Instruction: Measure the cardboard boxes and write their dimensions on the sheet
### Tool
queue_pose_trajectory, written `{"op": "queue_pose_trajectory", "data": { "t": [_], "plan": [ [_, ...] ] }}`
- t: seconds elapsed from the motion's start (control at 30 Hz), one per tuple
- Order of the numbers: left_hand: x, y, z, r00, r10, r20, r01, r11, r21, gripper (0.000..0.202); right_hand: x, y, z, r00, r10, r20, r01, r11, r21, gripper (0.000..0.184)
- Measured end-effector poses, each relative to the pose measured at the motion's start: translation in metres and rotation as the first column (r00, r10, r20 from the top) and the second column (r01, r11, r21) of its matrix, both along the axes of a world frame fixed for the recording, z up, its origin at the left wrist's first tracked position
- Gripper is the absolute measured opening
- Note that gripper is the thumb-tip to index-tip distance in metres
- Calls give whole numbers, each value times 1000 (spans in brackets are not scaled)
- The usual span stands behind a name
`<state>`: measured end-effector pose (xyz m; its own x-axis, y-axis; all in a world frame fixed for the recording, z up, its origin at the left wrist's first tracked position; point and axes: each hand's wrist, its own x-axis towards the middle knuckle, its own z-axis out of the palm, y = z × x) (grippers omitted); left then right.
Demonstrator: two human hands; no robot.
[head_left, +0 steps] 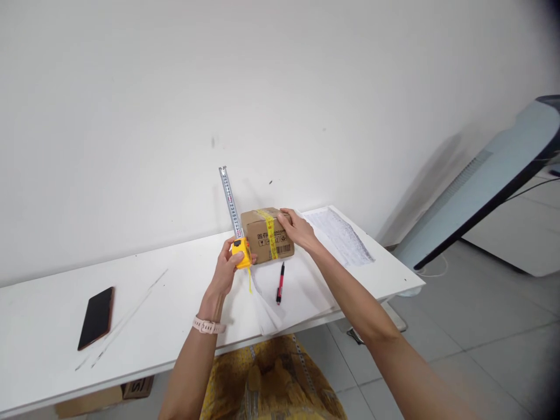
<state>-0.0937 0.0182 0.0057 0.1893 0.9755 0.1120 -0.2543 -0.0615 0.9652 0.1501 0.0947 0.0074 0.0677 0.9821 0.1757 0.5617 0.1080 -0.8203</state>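
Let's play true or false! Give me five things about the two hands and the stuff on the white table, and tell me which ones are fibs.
1. The left hand holds a yellow plastic tape measure. True.
2. The right hand holds a red and black pen. False: it holds a brown cardboard box; the pen lies on white paper.
3. A silver metal blade sticks out of the tape measure. True.
4. A flat, black-screened phone lies on the box. False: it lies on the white table.
5. A pale pink band circles the left wrist. True.
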Motion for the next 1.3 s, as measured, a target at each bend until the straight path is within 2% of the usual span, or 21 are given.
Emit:
{"op": "queue_pose_trajectory", "data": {
  "t": [0.13,0.23,0.3,0.37,0.47,0.6,0.73,0.93,1.13,1.3],
  "plan": [
    [-1,-1,7,998,55,-16,-55,998,-7,61,-10,-1,7,995,-31,91,29,999,19,63],
    [4,-11,10,991,130,-26,-128,990,51,61,-22,9,8,991,-49,126,35,994,108,54],
    [10,-23,9,992,125,-31,-121,989,89,63,-29,20,9,996,-4,91,-16,976,217,44],
    [18,-35,3,998,62,-27,-60,996,73,62,-35,32,9,995,99,6,-97,954,283,36],
    [28,-48,-14,1000,-22,5,22,999,-38,56,-38,47,10,968,207,-138,-167,952,256,32],
    [35,-52,-33,998,-51,43,57,985,-164,55,-38,59,12,957,202,-210,-158,965,208,33],
    [40,-53,-40,993,-71,91,89,972,-217,56,-38,65,13,958,184,-220,-145,973,181,45],
    [38,-59,-50,987,-109,119,134,964,-228,51,-43,70,14,968,108,-226,-74,985,153,63],
    [29,-61,-68,987,-136,89,152,964,-220,52,-50,71,16,972,33,-232,2,989,150,54],
    [28,-59,-75,992,-110,62,121,970,-211,52,-54,72,16,968,1,-251,33,991,131,46]
  ]
}}
